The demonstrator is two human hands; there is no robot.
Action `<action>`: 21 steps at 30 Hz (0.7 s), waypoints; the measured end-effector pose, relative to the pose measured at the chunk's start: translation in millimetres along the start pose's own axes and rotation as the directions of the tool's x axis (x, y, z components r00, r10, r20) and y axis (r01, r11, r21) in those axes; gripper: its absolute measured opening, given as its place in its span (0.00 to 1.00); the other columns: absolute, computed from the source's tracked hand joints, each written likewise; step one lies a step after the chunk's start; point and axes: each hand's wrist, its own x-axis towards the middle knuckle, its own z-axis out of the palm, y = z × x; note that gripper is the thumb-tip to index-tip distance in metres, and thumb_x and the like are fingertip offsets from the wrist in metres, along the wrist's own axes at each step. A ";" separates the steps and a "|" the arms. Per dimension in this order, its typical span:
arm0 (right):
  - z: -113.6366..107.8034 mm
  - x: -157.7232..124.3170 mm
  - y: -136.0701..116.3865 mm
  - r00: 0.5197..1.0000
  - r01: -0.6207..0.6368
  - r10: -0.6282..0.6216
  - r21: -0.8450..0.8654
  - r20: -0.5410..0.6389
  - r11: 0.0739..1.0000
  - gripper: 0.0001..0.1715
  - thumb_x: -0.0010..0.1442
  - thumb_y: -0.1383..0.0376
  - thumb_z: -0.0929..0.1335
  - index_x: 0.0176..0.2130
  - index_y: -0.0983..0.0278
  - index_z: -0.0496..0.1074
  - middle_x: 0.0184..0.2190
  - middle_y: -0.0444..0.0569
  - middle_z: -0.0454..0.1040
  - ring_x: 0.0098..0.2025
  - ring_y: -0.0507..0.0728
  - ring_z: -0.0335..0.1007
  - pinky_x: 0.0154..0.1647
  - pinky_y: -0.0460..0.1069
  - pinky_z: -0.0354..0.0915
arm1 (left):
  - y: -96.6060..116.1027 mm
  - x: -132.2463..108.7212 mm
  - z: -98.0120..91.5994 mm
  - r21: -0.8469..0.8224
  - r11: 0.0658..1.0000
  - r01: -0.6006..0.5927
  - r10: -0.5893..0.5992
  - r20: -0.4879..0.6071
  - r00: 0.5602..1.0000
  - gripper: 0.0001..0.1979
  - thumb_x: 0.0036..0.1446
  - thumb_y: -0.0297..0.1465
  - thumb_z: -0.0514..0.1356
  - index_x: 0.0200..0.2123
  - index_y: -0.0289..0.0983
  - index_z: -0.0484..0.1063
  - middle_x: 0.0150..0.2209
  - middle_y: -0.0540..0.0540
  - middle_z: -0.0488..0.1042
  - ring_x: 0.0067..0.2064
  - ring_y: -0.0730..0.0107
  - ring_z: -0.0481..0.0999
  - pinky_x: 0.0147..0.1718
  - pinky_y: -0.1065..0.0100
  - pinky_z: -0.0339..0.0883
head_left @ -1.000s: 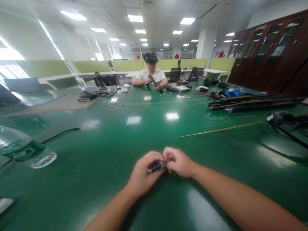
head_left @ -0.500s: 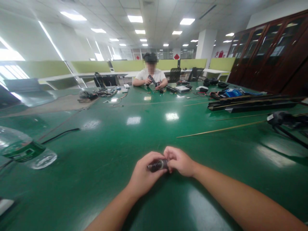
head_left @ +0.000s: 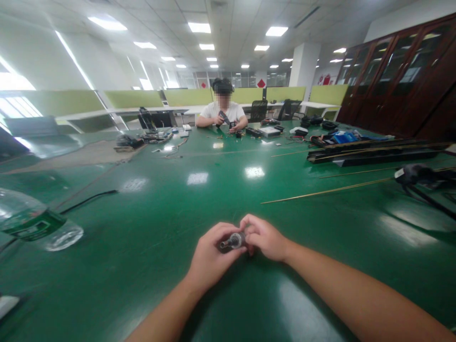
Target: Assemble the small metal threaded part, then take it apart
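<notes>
Between my two hands is a small dark metal cylinder point(head_left: 234, 241) with a lighter collar and a narrow, hollow-looking tip; I cannot make out its exact kind. My left hand point(head_left: 208, 254) curls around it, fingers over the far side and thumb along the near side. At the cylinder's right end, my right hand point(head_left: 267, 239) is closed with bent fingers, which hide that end. The tip faces left and toward me. Both hands are just above the green tabletop point(head_left: 160, 266).
A clear plastic bottle point(head_left: 39, 222) lies at the left beside a black cable point(head_left: 90, 198). Thin brass-coloured rods point(head_left: 320, 192) and a black device point(head_left: 415, 173) are at the right. Across the table, a person in a white shirt point(head_left: 235, 111) holds a dark tool.
The cylinder has turned in my hands, so its tip now points more toward me and its collar shows more face-on. My right fingers have shifted slightly.
</notes>
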 end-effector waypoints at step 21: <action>0.8 -1.0 1.8 1.000 -0.001 0.000 -0.045 -0.012 0.999 0.17 0.55 0.68 0.66 0.46 0.62 0.63 0.19 0.35 0.66 0.20 0.50 0.63 0.22 0.43 0.61 | 4.8 1.0 0.3 -0.024 0.994 0.107 -0.107 -0.002 0.994 0.10 0.49 0.31 0.69 0.38 0.39 0.78 0.37 0.47 0.80 0.38 0.64 0.78 0.39 0.66 0.71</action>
